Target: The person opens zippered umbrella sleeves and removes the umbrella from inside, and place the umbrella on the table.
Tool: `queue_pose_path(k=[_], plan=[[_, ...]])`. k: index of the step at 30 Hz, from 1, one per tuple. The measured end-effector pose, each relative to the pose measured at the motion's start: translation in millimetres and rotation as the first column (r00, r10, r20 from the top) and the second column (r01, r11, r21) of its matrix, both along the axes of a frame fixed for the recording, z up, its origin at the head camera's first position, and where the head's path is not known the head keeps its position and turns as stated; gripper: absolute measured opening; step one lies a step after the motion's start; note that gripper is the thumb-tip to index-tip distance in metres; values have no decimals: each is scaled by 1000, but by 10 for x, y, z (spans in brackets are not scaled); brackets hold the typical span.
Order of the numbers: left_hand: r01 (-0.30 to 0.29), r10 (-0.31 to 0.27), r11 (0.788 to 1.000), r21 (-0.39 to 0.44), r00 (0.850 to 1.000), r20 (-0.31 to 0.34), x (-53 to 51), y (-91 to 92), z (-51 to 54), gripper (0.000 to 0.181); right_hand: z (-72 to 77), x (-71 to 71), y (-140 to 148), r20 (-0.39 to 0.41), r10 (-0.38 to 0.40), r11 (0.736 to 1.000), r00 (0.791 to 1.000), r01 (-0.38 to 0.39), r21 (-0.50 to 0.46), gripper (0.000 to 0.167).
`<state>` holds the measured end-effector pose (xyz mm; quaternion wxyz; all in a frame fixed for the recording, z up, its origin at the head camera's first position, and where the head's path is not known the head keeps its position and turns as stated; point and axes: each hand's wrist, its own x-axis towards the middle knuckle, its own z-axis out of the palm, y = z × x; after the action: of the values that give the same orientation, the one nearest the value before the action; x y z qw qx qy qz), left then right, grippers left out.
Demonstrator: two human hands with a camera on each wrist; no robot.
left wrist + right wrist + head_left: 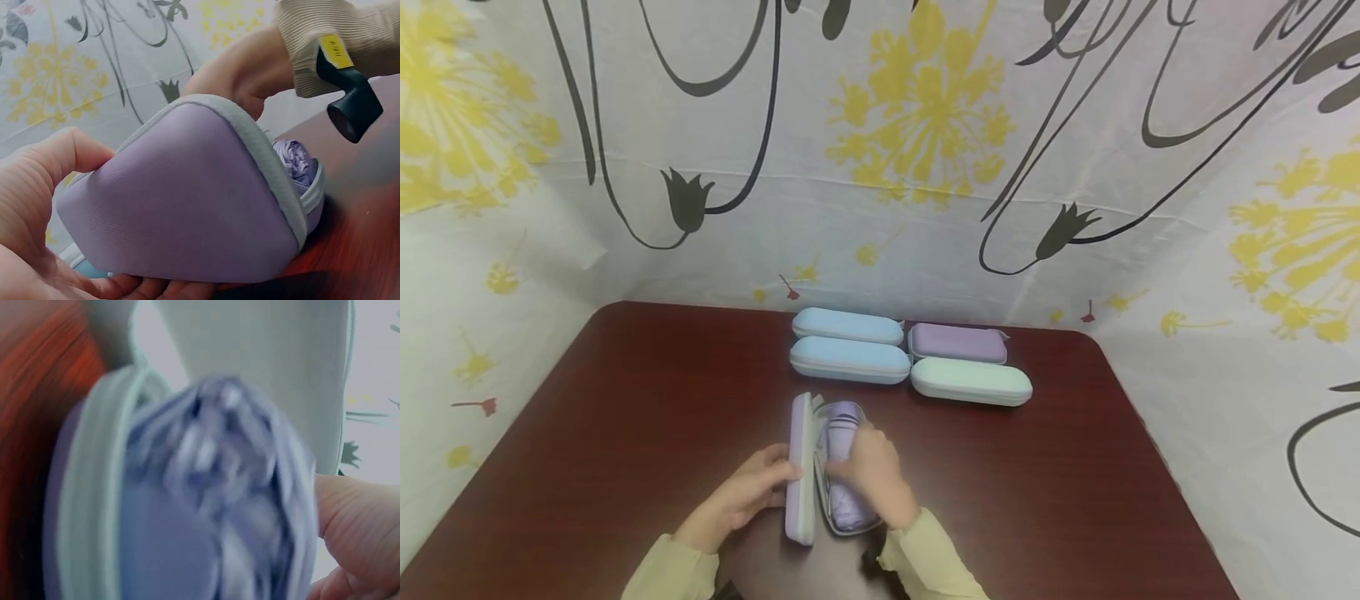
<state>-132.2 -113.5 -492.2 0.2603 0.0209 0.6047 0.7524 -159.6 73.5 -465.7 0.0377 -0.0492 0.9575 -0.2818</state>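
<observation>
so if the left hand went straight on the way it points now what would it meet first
The upright lilac case lid, which the left hand holds. Beyond that, probably the rolled purple bundle, though depth is hard to judge.

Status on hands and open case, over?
Left hand holds lilac lid. Right hand grips folded umbrella in case base. Closed cases beyond, out of the way.

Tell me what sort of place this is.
Probably an indoor recording corner, perhaps makeshift: a dark reddish table, a creased flower-printed backdrop behind it, and a black device on the right sleeve.
</observation>
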Motion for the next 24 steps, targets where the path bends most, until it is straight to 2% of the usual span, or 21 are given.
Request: queue_pose_path(k=[5, 8, 12, 18, 24], plan=[[-32, 32, 999, -13, 999, 6, 22, 43, 9, 71, -24, -36, 70, 52, 45, 990, 998, -38, -133, 53], [-46, 46, 999, -15, 999, 10, 29, 67, 10, 70, -32, -62, 126, 102, 87, 974, 991, -63, -217, 53], [-75, 76, 996, -39, 997, 7, 31, 95, 34, 68, -9, -91, 206, 143, 122, 955, 982, -77, -285, 47], [-131, 131, 986, -102, 991, -10, 51, 52, 96, 69, 38, -117, 395, 140, 126, 927, 982, -67, -370, 58], [-187, 187, 968, -165, 982, -18, 84, -128, 134, 67, 95, -61, 725, 148, 99, 912, 984, -30, -410, 57]])
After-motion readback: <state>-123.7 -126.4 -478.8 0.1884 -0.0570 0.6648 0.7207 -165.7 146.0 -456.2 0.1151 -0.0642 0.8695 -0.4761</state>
